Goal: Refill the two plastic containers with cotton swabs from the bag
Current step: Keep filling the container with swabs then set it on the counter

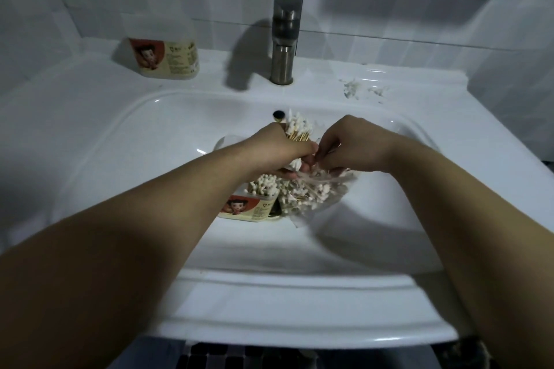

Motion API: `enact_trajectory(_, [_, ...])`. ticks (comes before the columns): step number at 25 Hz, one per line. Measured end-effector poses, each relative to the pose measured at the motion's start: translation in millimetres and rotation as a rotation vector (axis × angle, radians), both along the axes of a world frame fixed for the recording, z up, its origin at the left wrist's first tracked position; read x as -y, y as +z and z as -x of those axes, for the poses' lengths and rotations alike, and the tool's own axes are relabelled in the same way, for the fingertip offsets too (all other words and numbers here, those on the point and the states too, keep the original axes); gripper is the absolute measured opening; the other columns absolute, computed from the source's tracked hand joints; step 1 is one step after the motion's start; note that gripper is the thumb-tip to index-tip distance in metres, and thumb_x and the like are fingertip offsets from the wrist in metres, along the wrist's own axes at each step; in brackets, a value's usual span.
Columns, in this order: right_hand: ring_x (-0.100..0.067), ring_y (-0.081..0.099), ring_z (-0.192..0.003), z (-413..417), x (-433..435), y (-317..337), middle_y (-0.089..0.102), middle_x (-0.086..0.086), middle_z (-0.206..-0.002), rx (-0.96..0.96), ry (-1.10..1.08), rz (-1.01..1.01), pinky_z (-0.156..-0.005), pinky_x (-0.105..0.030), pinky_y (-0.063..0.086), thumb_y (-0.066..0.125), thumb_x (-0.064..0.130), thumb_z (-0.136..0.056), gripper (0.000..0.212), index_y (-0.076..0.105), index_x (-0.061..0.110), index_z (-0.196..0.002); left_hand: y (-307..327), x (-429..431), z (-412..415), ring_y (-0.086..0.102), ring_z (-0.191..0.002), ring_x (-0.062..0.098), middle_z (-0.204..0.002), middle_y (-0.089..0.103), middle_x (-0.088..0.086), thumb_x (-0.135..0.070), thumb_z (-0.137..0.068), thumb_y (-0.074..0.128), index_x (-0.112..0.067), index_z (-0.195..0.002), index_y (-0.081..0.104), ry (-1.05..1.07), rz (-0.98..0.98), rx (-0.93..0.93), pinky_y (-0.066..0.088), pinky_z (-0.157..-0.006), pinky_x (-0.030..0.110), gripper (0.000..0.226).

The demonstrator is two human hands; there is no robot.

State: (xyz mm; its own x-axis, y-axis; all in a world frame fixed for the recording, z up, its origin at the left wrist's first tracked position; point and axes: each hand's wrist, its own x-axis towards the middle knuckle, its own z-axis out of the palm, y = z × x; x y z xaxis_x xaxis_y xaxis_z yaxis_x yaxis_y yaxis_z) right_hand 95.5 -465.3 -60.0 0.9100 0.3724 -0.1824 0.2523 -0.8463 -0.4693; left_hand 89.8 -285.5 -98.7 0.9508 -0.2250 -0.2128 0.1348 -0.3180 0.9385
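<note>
I can read no words from here. The container on the ledge (pixel 168 60) and the container in the basin (pixel 250 209) both bear a cartoon figure and small print, too blurred to make out.

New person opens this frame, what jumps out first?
Both hands meet over the sink basin: the left hand grips a thick bundle of cotton swabs, and the right hand curls its fingers beside it, above a clear bag of loose swabs. Just below, an open container in the basin is packed with swabs; a second container sits on the ledge left of the tap.
</note>
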Motion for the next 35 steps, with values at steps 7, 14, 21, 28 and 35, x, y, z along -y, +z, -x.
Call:
enact_trajectory(7, [-0.014, 0.077, -0.07, 0, 12, 14, 0.077, -0.003, -0.074, 0.057, -0.176, -0.276, -0.071, -0.024, 0.06, 0.07, -0.005, -0.085, 0.016, 0.078, 0.009, -0.089, 4, 0, 6, 0.077, -0.09, 0.023, -0.1, 0.077, 0.011, -0.03, -0.092, 0.074, -0.007, -0.11, 0.068, 0.013, 0.014, -0.004, 0.065, -0.077, 0.038, 0.03])
enact_trajectory(14, [-0.018, 0.077, -0.071, 2, 16, 19, 0.074, -0.01, -0.076, 0.057, -0.216, -0.476, -0.08, -0.031, 0.063, 0.07, -0.007, -0.086, 0.01, 0.075, -0.001, -0.093, 3, -1, 0, 0.074, -0.097, 0.027, -0.103, 0.075, 0.008, -0.029, -0.092, 0.074, -0.014, -0.106, 0.07, 0.133, 0.02, 0.114, 0.063, -0.083, 0.046, 0.021])
enact_trajectory(21, [-0.015, 0.073, -0.068, 4, 3, 12, 0.076, -0.002, -0.074, 0.054, -0.206, -0.696, -0.071, -0.024, 0.06, 0.072, -0.008, -0.086, 0.01, 0.074, -0.001, -0.092, 8, 7, 5, 0.072, -0.078, 0.016, -0.09, 0.076, 0.005, -0.013, -0.096, 0.069, -0.008, -0.109, 0.069, -0.003, 0.104, 0.166, 0.06, -0.071, 0.035, 0.014])
enact_trajectory(28, [-0.016, 0.066, -0.067, -2, 6, 11, 0.076, -0.015, -0.096, 0.103, -0.309, -0.796, -0.074, -0.032, 0.06, 0.067, -0.008, -0.09, 0.021, 0.075, 0.011, -0.096, 11, 4, 5, 0.063, -0.067, 0.018, -0.069, 0.065, 0.001, -0.021, -0.096, 0.069, -0.012, -0.093, 0.069, 0.117, 0.161, 0.111, 0.054, -0.062, 0.029, 0.009])
enact_trajectory(35, [-0.033, 0.07, -0.078, 4, 0, 10, 0.068, -0.022, -0.099, -0.02, -0.278, -0.823, -0.083, -0.05, 0.062, 0.059, -0.01, -0.094, 0.04, 0.06, 0.01, -0.128, 13, 3, 9, 0.076, -0.096, 0.018, -0.105, 0.078, 0.009, -0.023, -0.101, 0.063, -0.009, -0.121, 0.067, 0.062, 0.215, 0.046, 0.061, -0.082, 0.038, 0.024])
